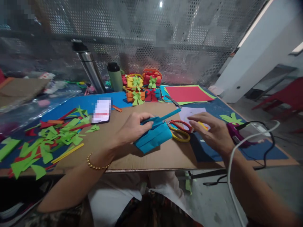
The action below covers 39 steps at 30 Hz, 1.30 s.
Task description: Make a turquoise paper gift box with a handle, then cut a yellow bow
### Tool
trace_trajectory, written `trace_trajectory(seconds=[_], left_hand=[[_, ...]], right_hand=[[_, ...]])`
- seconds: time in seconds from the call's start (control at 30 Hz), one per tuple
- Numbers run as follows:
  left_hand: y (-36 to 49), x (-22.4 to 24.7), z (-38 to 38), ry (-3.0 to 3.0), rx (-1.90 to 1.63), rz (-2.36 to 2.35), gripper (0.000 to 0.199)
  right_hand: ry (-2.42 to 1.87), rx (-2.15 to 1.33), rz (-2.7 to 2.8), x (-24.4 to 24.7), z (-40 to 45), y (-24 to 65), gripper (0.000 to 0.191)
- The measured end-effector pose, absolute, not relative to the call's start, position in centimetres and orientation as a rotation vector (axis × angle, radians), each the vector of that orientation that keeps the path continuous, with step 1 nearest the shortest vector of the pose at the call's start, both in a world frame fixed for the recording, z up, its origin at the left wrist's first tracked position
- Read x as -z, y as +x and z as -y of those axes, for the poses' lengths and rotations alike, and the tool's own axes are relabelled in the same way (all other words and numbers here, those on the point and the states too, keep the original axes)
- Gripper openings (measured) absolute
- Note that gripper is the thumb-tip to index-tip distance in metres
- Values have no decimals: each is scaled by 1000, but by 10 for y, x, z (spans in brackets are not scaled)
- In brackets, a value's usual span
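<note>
My left hand (137, 127) grips the upper left part of a folded blue paper piece (155, 138) over the cardboard sheet (127, 157). A narrow blue strip (171, 115) sticks out from its top toward the upper right. Just right of the blue piece lie scissors with red handles (181, 123) and a pair with yellow handles (181, 135). My right hand (211, 130) hovers to the right of the scissors, fingers apart and pointing left. A small yellow and orange item (203, 125) shows behind its fingers; whether the hand touches it is unclear.
Green and red paper scraps (47, 138) are heaped at left, near a phone (101, 110). Behind stand a steel flask (88, 66), a green bottle (115, 77) and several small paper baskets (136, 82). Coloured sheets (189, 94) lie back right; a white cable (233, 154) crosses beside my right arm.
</note>
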State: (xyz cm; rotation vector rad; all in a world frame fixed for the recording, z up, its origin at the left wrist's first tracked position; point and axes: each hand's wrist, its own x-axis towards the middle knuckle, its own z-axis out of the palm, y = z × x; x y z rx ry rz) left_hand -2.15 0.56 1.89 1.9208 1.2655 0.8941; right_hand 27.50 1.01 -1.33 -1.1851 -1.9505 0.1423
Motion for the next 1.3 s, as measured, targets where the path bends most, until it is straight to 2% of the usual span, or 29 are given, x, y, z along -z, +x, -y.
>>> trace_trajectory(seconds=[0.1, 0.17, 0.23, 0.4, 0.47, 0.63, 0.8, 1.0, 1.3], left_hand=[[-20, -16, -3, 1849, -920, -1217, 26], [-18, -15, -1, 1795, -919, -1188, 26], [-16, -13, 1, 1735, -916, -1156, 26], [-14, -9, 0, 1673, -962, -1132, 26], [-14, -9, -2, 1710, -977, -1148, 22], [-14, -11, -1, 1721, -966, -1128, 10], [-15, -16, -1, 1822, -885, -1080, 10], [-17, -21, -2, 1881, -800, -1031, 7], [-16, -28, 12, 1968, -705, -1075, 9]], right_hand=[[-1037, -766, 1772, 0, -15, 234, 43], [-996, -975, 1644, -1, -20, 215, 46], [-984, -990, 1582, 1, -23, 204, 44], [-945, -606, 1729, 1, -22, 200, 32], [-913, -607, 1784, -3, -20, 202, 32], [-825, -1171, 1791, -14, -20, 213, 37], [-650, -1533, 1749, -16, -23, 224, 24], [-499, -1569, 1651, -6, -25, 224, 23], [-621, -1258, 1833, -6, -24, 225, 28]])
